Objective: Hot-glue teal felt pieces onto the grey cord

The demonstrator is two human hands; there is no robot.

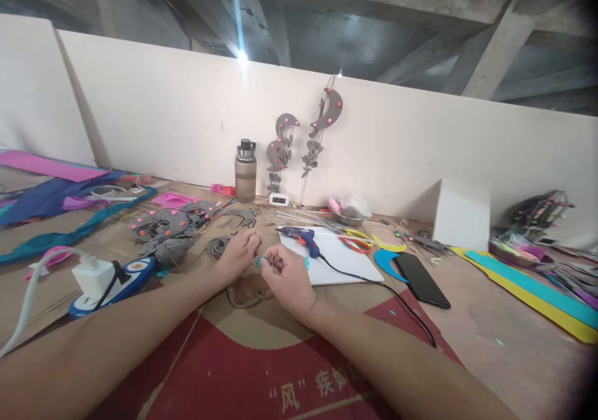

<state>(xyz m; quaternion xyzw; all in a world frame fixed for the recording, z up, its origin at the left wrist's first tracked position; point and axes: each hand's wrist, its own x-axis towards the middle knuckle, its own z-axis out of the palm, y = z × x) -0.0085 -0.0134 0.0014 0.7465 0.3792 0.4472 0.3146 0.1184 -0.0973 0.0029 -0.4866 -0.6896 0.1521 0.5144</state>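
Observation:
My left hand (240, 255) is closed in a pinch near the middle of the table, its fingertips close to those of my right hand (286, 276). Between the fingers of my right hand is a small teal piece (259, 262) with a thin cord. What my left fingers pinch is too small to name. Grey cord (243, 306) loops down onto the brown and red cardboard under my hands. A coil of grey cord (217, 246) lies behind my left wrist. Right of my right hand, a blue glue gun (307, 243) rests on a white board (348, 267).
A power strip (140, 272) with a white plug is at left, beside grey pieces with pink dots (161, 224). Behind stands a bottle (245, 180). A black phone (423, 280), scissors (357, 243) and a trailing black cable (397, 294) are at right.

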